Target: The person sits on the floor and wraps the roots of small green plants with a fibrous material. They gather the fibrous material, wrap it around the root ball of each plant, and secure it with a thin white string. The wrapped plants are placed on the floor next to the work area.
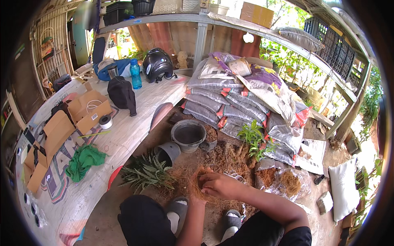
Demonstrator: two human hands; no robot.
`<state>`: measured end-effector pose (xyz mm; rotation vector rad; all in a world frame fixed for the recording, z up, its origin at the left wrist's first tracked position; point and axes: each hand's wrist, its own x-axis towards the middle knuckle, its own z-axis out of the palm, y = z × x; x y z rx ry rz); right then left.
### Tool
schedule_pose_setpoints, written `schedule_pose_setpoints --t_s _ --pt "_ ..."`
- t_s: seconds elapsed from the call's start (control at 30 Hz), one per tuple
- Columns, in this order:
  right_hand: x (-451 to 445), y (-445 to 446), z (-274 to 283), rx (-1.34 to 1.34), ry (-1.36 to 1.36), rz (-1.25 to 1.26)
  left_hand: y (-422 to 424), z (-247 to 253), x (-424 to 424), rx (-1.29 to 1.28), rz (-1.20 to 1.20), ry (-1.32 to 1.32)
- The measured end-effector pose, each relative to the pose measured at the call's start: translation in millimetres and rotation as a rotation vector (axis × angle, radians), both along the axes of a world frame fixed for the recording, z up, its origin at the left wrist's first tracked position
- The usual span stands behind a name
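A loose wad of brown coconut fibre (199, 175) rests in my left hand (197, 196), which is cupped upward and partly hidden by the strands. From the right, my right hand (220, 184) reaches over it, fingers curled into the fibre. Just beyond both hands, a heap of coconut fibre (227, 158) is spread on the ground. To the left lies a bunch of cut plants with long, dark green leaves (147, 172). Green leafy seedlings (254, 138) lie at the heap's far right. An opened plastic bag (303, 184) with more fibre sits right of my forearm.
Behind the heap stand a black bucket (188, 135), a tipped plastic pot (169, 152) and a smaller filled pot (211, 135). Stacked sacks (234, 104) rise beyond. A long table (123, 135) on the left bears cardboard boxes (89, 112), a green cloth (84, 161) and a helmet (158, 64).
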<state>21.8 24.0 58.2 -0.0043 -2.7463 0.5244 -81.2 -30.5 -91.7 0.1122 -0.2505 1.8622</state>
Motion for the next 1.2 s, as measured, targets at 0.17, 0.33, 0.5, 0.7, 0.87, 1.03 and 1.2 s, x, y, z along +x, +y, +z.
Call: schedule_pose_setpoints --t_s 0.17,0.33,0.5,0.7,0.87,1.03,1.2 --pt "0.2 -8.5 10.6 -0.066 -0.328 -0.005 -9.3 4.3 -4.6 0.114 -0.02 -0.034" --pt "7.3 -24.0 1.4 0.051 -0.167 -0.074 -8.1 3.1 -1.6 0.107 -0.022 -0.017" --pt "15.4 -38.4 20.5 0.084 -0.247 -0.1 -8.2 13.1 6.2 0.028 -0.083 -0.074" --pt "29.3 -33.8 14.8 0.033 -0.231 0.0 -8.9 18.8 9.1 0.007 -0.099 -0.064" --pt "19.6 -18.2 27.8 -0.198 -0.071 -0.031 -9.3 10.4 1.0 0.104 -0.097 -0.141" --pt "29.2 51.4 28.4 -0.688 -0.128 -0.252 -18.9 9.9 -24.1 -0.113 0.03 -0.178" --pt "22.5 96.8 1.1 -0.639 -0.211 -0.521 -19.8 -8.0 -51.3 -0.206 0.14 -0.195"
